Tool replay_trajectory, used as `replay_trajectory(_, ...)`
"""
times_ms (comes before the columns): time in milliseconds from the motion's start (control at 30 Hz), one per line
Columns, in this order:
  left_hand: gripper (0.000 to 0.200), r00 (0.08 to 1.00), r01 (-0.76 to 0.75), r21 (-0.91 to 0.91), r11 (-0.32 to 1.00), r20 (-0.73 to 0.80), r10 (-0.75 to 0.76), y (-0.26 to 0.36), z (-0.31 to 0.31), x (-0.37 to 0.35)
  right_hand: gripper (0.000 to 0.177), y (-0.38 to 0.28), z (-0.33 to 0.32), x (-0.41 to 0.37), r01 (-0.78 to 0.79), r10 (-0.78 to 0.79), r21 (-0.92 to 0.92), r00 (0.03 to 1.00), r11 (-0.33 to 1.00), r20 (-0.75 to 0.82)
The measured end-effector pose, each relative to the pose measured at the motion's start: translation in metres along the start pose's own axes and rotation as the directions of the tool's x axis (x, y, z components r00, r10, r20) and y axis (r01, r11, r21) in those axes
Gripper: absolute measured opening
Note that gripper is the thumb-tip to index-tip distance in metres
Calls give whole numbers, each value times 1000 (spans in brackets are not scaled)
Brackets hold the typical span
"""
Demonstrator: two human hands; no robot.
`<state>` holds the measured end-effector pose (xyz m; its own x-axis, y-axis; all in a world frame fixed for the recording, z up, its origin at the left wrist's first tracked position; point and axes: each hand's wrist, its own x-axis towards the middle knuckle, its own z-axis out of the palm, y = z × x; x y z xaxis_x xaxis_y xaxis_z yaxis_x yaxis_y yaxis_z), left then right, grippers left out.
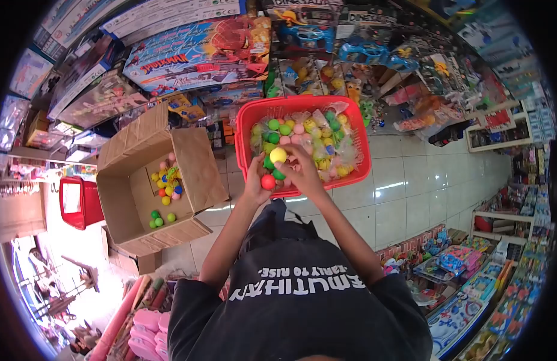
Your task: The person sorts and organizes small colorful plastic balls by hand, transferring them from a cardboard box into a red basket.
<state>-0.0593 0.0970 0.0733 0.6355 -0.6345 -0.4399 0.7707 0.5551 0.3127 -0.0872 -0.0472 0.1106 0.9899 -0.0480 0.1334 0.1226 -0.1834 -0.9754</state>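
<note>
Both hands are over the near side of a red plastic basket (242, 129), which is full of small colored balls, some in clear plastic bags. My right hand (304, 171) is closed on a yellow ball (278, 155) with thumb and fingers. Close beside it, my left hand (254, 179) is closed around several balls, among them a red ball (267, 182) and a green ball (278, 174). Its fingers are partly hidden behind these balls. To the left, an open cardboard box (125, 198) contains loose balls (167, 182) in yellow, orange, blue, pink and green.
Boxed toys (194, 57) and packaged toys (363, 51) are stacked behind the basket. A second red basket (92, 207) stands left of the cardboard box. Tiled floor (405, 174) extends rightward to shelves (501, 219). Pink slippers (147, 334) lie at lower left.
</note>
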Motion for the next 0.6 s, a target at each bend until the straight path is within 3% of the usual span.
replay_trajectory(167,37,988,-112,-3,994,-109,111,37,-10,9,42,52,-18,45,-127,139,-83,978,988,155)
replay_trajectory(233,34,964,-143,44,989,-221,149,47,-24,11,43,75,-17,50,-1,61,-270,975,963,215)
replay_trajectory(267,34,966,-168,41,985,-193,173,49,-37,12,43,86,-13,48,-116,166,-209,957,971,237)
replay_trajectory(300,34,962,-179,39,983,-202,183,52,-36,11,43,91,-8,48,-113,163,-204,954,972,251)
replay_trajectory(367,34,961,-175,150,973,-189,202,54,-35,9,43,102,-2,44,87,111,-428,903,899,415)
replay_trajectory(400,34,959,-177,144,974,-200,203,53,-33,8,43,103,4,42,236,-22,-463,907,855,421)
replay_trajectory(433,33,953,-182,186,965,-207,220,52,-30,7,43,104,10,40,235,-18,-459,903,857,429)
replay_trajectory(500,32,946,-196,226,954,-213,244,51,-27,9,41,104,16,38,296,-18,-629,913,719,408)
replay_trajectory(600,31,931,-219,247,944,-237,278,50,-24,9,40,106,18,40,333,-33,-628,898,703,439)
